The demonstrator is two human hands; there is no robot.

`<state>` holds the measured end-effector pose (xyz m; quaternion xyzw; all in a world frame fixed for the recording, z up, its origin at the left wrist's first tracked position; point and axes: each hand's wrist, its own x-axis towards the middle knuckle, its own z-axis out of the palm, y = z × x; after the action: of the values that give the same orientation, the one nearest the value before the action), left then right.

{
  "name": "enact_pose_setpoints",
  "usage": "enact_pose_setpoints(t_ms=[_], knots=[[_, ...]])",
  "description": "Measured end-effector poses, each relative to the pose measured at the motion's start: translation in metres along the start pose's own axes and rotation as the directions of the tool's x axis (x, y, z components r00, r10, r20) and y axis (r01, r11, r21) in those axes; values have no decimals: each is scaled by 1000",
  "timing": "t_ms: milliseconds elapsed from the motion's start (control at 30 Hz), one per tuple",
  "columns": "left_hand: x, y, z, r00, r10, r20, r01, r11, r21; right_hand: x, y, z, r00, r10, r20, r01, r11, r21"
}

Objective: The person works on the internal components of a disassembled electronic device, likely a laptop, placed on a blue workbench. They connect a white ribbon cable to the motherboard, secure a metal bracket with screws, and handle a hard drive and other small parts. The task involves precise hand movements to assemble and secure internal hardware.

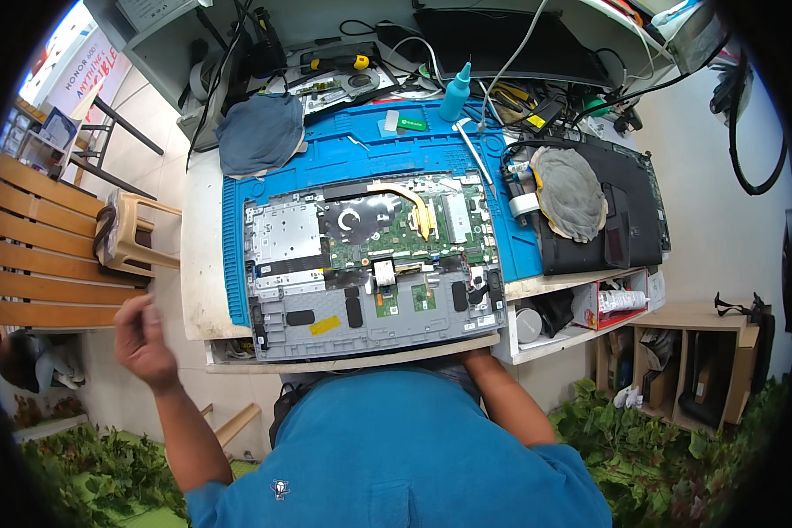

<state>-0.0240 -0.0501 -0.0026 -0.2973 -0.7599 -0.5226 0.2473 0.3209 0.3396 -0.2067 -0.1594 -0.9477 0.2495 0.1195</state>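
Observation:
My left hand (145,345) is raised in the air left of the desk, its fingers loosely bent and apart, with nothing visible in them. The right hand (479,355) reaches in at the desk's front edge; its fingers are hidden there. Before me lies an opened laptop chassis (396,327), its insides bare. A green circuit board (394,231) fills its upper part, with a copper heat pipe (422,211) bending across it. A yellow sticker (324,326) sits on the grey lower part. Neither hand visibly touches the laptop.
Under the laptop is a blue work mat (326,141). Grey cloth pads (260,134) lie at the left, another (568,195) on a black laptop (634,207). A teal bottle (456,92), white tweezers (475,154) and a screwdriver (339,62) stand or lie behind. An open drawer (546,348) juts out right.

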Motion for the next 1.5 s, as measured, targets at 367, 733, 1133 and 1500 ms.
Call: enact_pose_setpoints(t_ms=[367, 733, 1133, 1500], knots=[[36, 131, 193, 268, 443, 856, -511, 818, -264, 28, 7, 1, 999, 9, -50, -12, 998, -65], [38, 116, 208, 321, 394, 861, -475, 854, -213, 26, 6, 0, 999, 11, -46, -14, 998, -55], [40, 109, 207, 321, 398, 859, -459, 859, -227, 27, 6, 0, 999, 10, -35, -12, 999, -53], [44, 112, 225, 346, 405, 846, -408, 877, -253, 28, 6, -1, 999, 19, -42, -22, 998, -57]])
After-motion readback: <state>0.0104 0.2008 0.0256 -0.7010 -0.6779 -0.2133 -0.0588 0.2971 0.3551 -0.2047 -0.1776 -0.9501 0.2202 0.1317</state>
